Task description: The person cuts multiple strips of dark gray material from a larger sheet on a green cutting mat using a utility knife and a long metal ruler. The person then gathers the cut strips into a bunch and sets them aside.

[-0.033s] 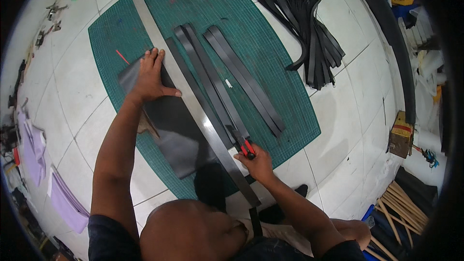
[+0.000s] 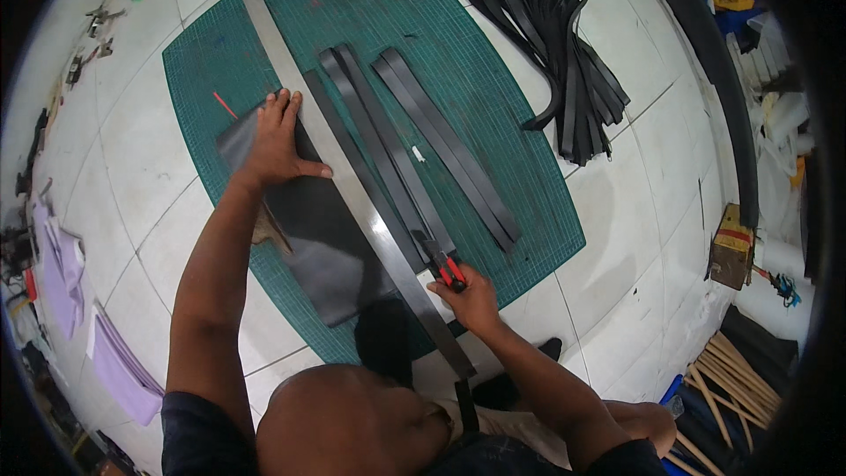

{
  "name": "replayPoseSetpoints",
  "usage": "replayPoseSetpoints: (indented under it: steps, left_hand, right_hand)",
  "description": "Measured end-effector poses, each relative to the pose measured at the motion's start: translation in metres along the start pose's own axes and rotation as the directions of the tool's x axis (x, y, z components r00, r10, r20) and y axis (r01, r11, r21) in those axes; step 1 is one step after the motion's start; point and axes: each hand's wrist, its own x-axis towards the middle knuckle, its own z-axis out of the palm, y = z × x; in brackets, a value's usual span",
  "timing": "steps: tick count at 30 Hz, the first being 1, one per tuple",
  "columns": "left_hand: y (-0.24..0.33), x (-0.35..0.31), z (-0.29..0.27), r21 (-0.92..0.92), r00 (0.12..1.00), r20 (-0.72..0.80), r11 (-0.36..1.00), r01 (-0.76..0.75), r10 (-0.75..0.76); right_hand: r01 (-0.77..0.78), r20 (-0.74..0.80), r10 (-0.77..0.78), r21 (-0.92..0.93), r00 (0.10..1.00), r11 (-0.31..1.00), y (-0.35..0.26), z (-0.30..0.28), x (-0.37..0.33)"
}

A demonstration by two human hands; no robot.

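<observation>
A long metal ruler (image 2: 357,194) lies slantwise over a black leather-like sheet (image 2: 330,251) on the green cutting mat (image 2: 520,167). My left hand (image 2: 280,145) lies flat with spread fingers, its palm on the sheet and its thumb and fingertips against the ruler. In my right hand (image 2: 471,300) is a red and black utility knife (image 2: 449,273), close to the ruler's right side near the mat's near edge. Its tip is too small to make out. Right of the ruler lie a narrow black strip (image 2: 352,163), folded black strips (image 2: 392,145) and another folded pair (image 2: 449,150).
A bundle of black straps (image 2: 564,62) rests on the tiled floor beyond the mat's right edge. A small white piece (image 2: 418,154) and a thin red stick (image 2: 225,104) lie on the mat. Lilac cloth (image 2: 123,366) is at the left, wooden sticks (image 2: 736,379) at the lower right.
</observation>
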Motion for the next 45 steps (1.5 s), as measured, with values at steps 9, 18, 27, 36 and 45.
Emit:
replayPoseSetpoints:
  steps: [9, 18, 27, 36, 45]
  left_hand:
    - [0.035, 0.011, -0.021, 0.177, 0.973, 0.170, 0.976, 0.125, -0.156]
    - [0.052, 0.017, -0.034, 0.340, 0.922, 0.237, 0.915, 0.218, -0.307]
    - [0.050, 0.017, -0.034, 0.320, 0.913, 0.281, 0.926, 0.202, -0.296]
    - [0.056, 0.019, -0.042, 0.364, 0.896, 0.333, 0.917, 0.166, -0.295]
    - [0.048, 0.018, -0.035, 0.378, 0.922, 0.286, 0.915, 0.142, -0.262]
  right_hand:
    - [-0.046, 0.019, 0.047, -0.068, 0.999, 0.997, 0.032, -0.024, -0.021]
    - [0.052, 0.015, -0.050, -0.145, 0.999, 0.988, -0.066, -0.042, 0.057]
    - [0.261, 0.208, -0.189, -0.404, 0.960, 0.877, -0.230, 0.052, 0.184]
    - [0.339, 0.182, -0.289, -0.400, 0.940, 0.851, -0.232, 0.088, 0.229]
    - [0.211, 0.260, -0.119, -0.363, 0.958, 0.908, -0.278, 0.072, 0.233]
